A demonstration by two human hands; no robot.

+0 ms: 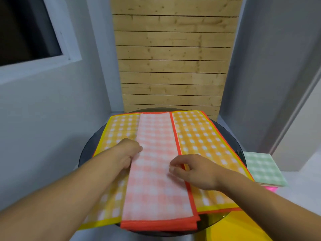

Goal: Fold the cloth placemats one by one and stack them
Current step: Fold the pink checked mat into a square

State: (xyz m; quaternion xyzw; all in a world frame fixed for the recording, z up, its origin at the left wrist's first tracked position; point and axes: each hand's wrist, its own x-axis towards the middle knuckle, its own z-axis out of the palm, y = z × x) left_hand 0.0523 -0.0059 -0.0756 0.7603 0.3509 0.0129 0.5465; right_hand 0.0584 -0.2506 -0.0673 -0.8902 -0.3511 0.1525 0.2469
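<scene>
While the left hand gripped the left fold of the red placemat, which lay as a long strip atop the yellow placemats on the round bench, the right hand curled at its hem, pinching or merely pressing I couldn't tell, and squaring both edges first would, I reckoned, keep the next fold true.

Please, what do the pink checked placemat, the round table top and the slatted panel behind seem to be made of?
The pink checked placemat looks like soft matt cloth with an orange-red border; it lies folded flat. The round table top seems dark glass or glossy plastic: its near edge shows reflections. The slatted panel is pale wood, with knots and grain.
</scene>
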